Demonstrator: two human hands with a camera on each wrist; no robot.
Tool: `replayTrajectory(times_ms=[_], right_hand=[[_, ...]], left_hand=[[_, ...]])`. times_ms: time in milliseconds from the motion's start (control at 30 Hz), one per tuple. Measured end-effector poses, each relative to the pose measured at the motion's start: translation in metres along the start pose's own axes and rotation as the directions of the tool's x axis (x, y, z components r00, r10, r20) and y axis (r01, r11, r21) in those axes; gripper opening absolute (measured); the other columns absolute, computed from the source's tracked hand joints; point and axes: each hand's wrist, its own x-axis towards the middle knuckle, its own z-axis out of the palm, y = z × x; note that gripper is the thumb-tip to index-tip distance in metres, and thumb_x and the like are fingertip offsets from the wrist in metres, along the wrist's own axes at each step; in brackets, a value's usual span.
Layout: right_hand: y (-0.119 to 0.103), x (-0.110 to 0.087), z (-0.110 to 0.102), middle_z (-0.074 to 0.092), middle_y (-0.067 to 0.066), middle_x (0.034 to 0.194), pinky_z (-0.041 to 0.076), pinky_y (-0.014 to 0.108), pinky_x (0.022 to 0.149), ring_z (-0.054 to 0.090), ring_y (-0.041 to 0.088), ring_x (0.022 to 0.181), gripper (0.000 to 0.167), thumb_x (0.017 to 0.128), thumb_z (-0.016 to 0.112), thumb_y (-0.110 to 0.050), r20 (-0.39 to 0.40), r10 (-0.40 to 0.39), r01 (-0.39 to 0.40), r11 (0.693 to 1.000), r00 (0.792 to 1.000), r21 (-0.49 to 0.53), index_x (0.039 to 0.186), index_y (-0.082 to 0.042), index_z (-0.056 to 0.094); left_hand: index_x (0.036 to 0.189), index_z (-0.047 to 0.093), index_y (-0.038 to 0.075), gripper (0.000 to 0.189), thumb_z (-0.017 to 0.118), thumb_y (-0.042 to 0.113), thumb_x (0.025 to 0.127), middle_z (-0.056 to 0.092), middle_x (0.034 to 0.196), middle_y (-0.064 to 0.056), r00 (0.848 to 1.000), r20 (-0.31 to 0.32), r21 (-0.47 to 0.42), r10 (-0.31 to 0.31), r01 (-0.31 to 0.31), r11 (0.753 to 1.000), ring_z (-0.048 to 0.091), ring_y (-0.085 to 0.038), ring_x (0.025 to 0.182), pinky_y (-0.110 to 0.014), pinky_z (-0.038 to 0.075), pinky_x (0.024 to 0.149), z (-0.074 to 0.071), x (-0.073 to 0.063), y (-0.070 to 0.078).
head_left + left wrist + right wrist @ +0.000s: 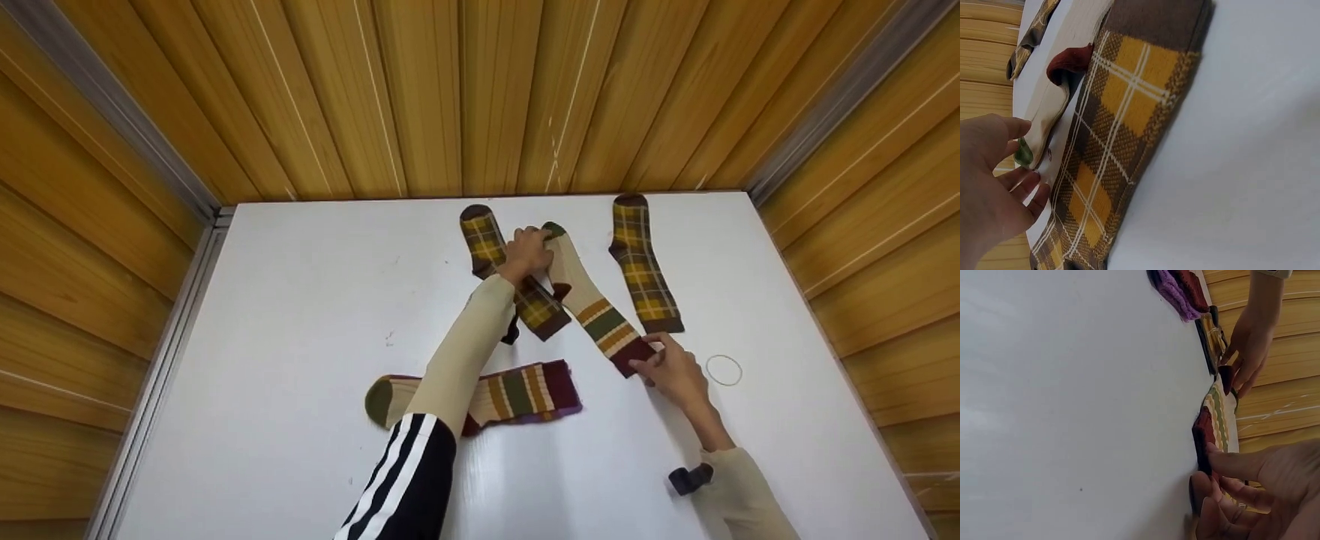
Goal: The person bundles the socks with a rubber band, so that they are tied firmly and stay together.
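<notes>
A cream sock [576,279] with orange and green stripes, green toe and dark red cuff lies slanted on the white table. At its toe end, my left hand [529,251] pinches the green toe [1023,152] between thumb and fingers. My right hand [679,375] holds the dark red cuff [1205,433], thumb on top and fingers beneath. A brown and yellow plaid sock [546,311] lies partly under my left hand and wrist. To the right is a matching plaid sock [645,270], laid out lengthwise.
Nearer me lies a stack of striped socks [517,394], with a purple edge showing below; my left forearm covers its middle. A thin rubber band [724,370] rests right of my right hand. Wood-patterned walls [420,97] border the white table [285,315].
</notes>
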Motion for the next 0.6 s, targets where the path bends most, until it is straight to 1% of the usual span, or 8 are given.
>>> replayTrajectory(times_ms=[100, 200, 233, 300, 367, 433, 567, 600], right_hand=[[0.002, -0.004, -0.003, 0.070, 0.013, 0.080, 0.048, 0.027, 0.054, 0.060, 0.014, 0.060, 0.056, 0.094, 0.074, -0.016, 0.020, 0.009, -0.009, 1.000, 1.000, 0.018, 0.138, 0.007, 0.049], [0.004, -0.007, -0.005, 0.070, 0.014, 0.079, 0.048, 0.027, 0.054, 0.060, 0.015, 0.060, 0.055, 0.093, 0.075, -0.016, 0.032, 0.015, -0.016, 1.000, 0.999, 0.023, 0.136, 0.009, 0.051], [0.004, -0.008, -0.005, 0.070, 0.013, 0.079, 0.048, 0.027, 0.054, 0.061, 0.015, 0.061, 0.054, 0.093, 0.075, -0.017, 0.034, 0.019, -0.020, 1.000, 0.999, 0.022, 0.134, 0.008, 0.052], [0.005, -0.009, -0.005, 0.071, 0.012, 0.079, 0.048, 0.028, 0.054, 0.061, 0.015, 0.061, 0.051, 0.092, 0.076, -0.018, 0.043, 0.031, -0.032, 0.999, 0.999, 0.019, 0.130, 0.008, 0.053], [0.006, -0.010, -0.004, 0.070, 0.011, 0.078, 0.048, 0.028, 0.054, 0.061, 0.015, 0.062, 0.050, 0.092, 0.076, -0.020, 0.054, 0.047, -0.048, 0.999, 0.997, 0.020, 0.127, 0.007, 0.054], [0.007, -0.010, -0.003, 0.069, 0.009, 0.079, 0.049, 0.029, 0.054, 0.061, 0.014, 0.061, 0.050, 0.091, 0.077, -0.023, 0.069, 0.071, -0.073, 0.997, 0.995, 0.032, 0.125, 0.006, 0.054], [0.008, -0.011, -0.004, 0.066, 0.007, 0.075, 0.050, 0.029, 0.054, 0.061, 0.014, 0.060, 0.050, 0.090, 0.079, -0.025, 0.127, 0.113, -0.119, 0.992, 0.985, 0.044, 0.121, 0.007, 0.056], [0.008, -0.011, -0.004, 0.065, 0.007, 0.074, 0.050, 0.029, 0.054, 0.060, 0.014, 0.060, 0.049, 0.090, 0.079, -0.026, 0.142, 0.119, -0.126, 0.991, 0.983, 0.040, 0.119, 0.007, 0.058]], left_hand=[[0.153, 0.047, 0.014, 0.052, 0.055, 0.019, 0.101, 0.052, 0.151, -0.014, 1.000, -0.015, -0.079, 0.014, -0.015, 0.997, 0.047, -0.030, 0.140, -0.046, 0.042, 0.114, 0.004, 0.002, 0.004], [0.153, 0.044, 0.008, 0.054, 0.056, 0.015, 0.101, 0.057, 0.143, -0.017, 0.999, -0.046, -0.190, 0.011, -0.019, 0.982, 0.054, -0.029, 0.132, -0.042, 0.045, 0.111, 0.006, 0.000, 0.007], [0.152, 0.044, 0.005, 0.053, 0.056, 0.014, 0.101, 0.058, 0.140, -0.018, 0.999, -0.052, -0.222, 0.005, -0.016, 0.975, 0.057, -0.028, 0.128, -0.040, 0.046, 0.110, 0.006, -0.002, 0.007], [0.145, 0.051, -0.001, 0.047, 0.057, 0.010, 0.099, 0.062, 0.133, -0.019, 0.999, -0.039, -0.258, -0.006, -0.004, 0.966, 0.060, -0.027, 0.118, -0.039, 0.049, 0.104, 0.005, -0.006, 0.008], [0.137, 0.058, -0.003, 0.040, 0.057, 0.009, 0.099, 0.066, 0.128, -0.019, 1.000, -0.019, -0.252, -0.016, 0.010, 0.968, 0.060, -0.027, 0.111, -0.038, 0.051, 0.099, 0.003, -0.010, 0.009], [0.131, 0.063, -0.001, 0.036, 0.057, 0.009, 0.098, 0.068, 0.127, -0.016, 0.999, -0.011, -0.222, -0.033, 0.030, 0.975, 0.062, -0.025, 0.109, -0.038, 0.052, 0.096, 0.004, -0.013, 0.010], [0.128, 0.069, 0.007, 0.033, 0.058, 0.013, 0.098, 0.070, 0.129, -0.010, 0.998, -0.016, -0.166, -0.067, 0.063, 0.984, 0.064, -0.022, 0.112, -0.037, 0.053, 0.097, 0.010, -0.006, 0.011], [0.126, 0.071, 0.008, 0.031, 0.059, 0.014, 0.099, 0.071, 0.128, -0.009, 0.997, -0.015, -0.157, -0.072, 0.068, 0.985, 0.064, -0.021, 0.110, -0.037, 0.053, 0.096, 0.012, -0.003, 0.012]])
